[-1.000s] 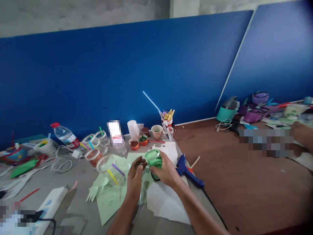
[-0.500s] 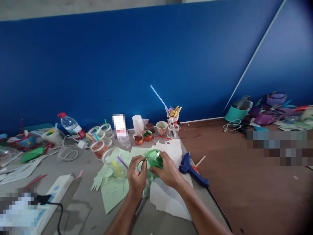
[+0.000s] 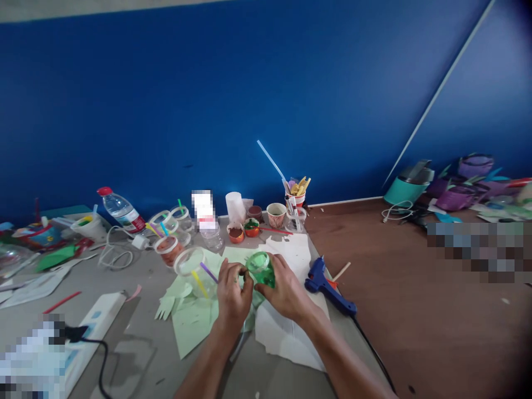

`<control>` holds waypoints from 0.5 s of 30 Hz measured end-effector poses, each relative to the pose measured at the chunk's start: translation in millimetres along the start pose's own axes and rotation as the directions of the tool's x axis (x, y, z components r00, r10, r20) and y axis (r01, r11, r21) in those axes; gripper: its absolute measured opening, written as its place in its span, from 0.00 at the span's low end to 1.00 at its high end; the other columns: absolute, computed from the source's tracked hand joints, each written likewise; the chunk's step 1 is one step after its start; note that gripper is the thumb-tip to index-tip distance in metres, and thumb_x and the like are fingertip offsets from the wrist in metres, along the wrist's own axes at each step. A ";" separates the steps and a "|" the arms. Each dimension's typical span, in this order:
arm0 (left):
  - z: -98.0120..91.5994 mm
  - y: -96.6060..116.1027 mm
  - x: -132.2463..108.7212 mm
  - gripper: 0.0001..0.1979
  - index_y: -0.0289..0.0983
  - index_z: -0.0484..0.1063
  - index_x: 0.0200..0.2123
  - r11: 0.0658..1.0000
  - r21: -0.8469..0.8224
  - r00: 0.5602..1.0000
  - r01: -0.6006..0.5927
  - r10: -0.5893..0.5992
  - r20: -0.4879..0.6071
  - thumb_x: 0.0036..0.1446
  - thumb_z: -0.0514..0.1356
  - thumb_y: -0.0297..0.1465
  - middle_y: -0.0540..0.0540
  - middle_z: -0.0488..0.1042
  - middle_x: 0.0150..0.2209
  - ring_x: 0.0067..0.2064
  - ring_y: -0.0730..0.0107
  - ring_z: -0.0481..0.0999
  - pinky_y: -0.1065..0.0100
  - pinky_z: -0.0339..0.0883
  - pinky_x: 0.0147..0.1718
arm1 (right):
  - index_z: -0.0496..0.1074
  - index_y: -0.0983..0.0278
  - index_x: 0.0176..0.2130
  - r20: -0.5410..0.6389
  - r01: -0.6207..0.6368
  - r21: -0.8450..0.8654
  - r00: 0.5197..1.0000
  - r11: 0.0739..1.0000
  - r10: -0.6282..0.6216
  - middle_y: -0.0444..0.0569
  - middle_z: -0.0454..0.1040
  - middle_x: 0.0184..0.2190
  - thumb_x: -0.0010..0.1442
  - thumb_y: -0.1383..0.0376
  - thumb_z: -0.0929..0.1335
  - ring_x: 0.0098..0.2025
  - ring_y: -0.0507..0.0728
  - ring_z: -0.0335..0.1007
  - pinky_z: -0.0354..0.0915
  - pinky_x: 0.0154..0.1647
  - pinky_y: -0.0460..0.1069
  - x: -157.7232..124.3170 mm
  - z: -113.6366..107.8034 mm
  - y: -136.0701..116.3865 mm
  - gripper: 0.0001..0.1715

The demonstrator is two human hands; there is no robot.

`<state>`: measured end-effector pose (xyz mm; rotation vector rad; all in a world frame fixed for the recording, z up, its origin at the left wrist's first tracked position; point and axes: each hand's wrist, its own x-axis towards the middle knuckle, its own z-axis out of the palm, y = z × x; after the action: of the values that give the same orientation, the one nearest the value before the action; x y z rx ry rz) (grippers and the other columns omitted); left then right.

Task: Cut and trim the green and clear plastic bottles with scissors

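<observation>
Two bare hands on slim, uncovered forearms.
The slender left hand (image 3: 233, 291), five-fingered and bare, shows dark smudges about its fingers (image 3: 225, 275) and a tiny green fleck (image 3: 235, 279) near the knuckles, its substance too small to tell. The right hand (image 3: 287, 289) is bare as well, its back smooth-looking. The left forearm (image 3: 210, 354) and right forearm (image 3: 338, 344) are uncovered along their whole visible length, tapered shapes, narrow at the wrists and broader toward the lower edge of view. Nails and finer marks are too blurred to read.

Right hand (image 3: 286, 287) partly hides green cup (image 3: 262, 269)
</observation>
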<state>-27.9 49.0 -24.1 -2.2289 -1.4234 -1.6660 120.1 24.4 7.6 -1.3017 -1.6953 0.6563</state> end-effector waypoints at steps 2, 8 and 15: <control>0.8 3.4 1.3 0.04 0.40 0.65 0.30 0.996 -0.006 0.996 0.091 -0.091 0.015 0.53 0.54 0.25 0.49 0.70 0.28 0.34 0.65 0.72 0.55 0.66 0.48 | 0.62 0.63 0.53 -0.027 -0.013 0.019 1.000 1.000 0.013 0.53 0.67 0.46 0.47 0.72 0.71 0.51 0.63 0.65 0.62 0.55 0.59 0.6 2.0 -0.5 0.34; -1.5 18.8 5.0 0.05 0.38 0.65 0.30 0.912 -0.151 0.923 0.380 -0.366 0.118 0.56 0.51 0.28 0.48 0.70 0.28 0.30 0.66 0.71 0.66 0.65 0.31 | 0.67 0.66 0.48 -0.033 -0.135 0.080 0.990 0.988 0.138 0.52 0.69 0.42 0.45 0.72 0.70 0.46 0.60 0.68 0.64 0.50 0.55 4.4 1.2 -5.4 0.27; -3.3 19.0 3.3 0.04 0.38 0.65 0.31 0.826 -0.329 0.889 0.458 -0.426 0.168 0.56 0.52 0.30 0.50 0.69 0.26 0.28 0.70 0.70 0.69 0.64 0.30 | 0.70 0.65 0.43 0.052 -0.245 0.189 0.969 0.951 0.240 0.47 0.74 0.36 0.44 0.69 0.71 0.39 0.58 0.70 0.66 0.41 0.51 5.8 -4.6 -6.6 0.23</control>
<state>-17.8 38.4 -11.1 -2.2900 -1.9183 -2.1489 120.6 27.4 17.1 -1.3762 -1.4637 0.9637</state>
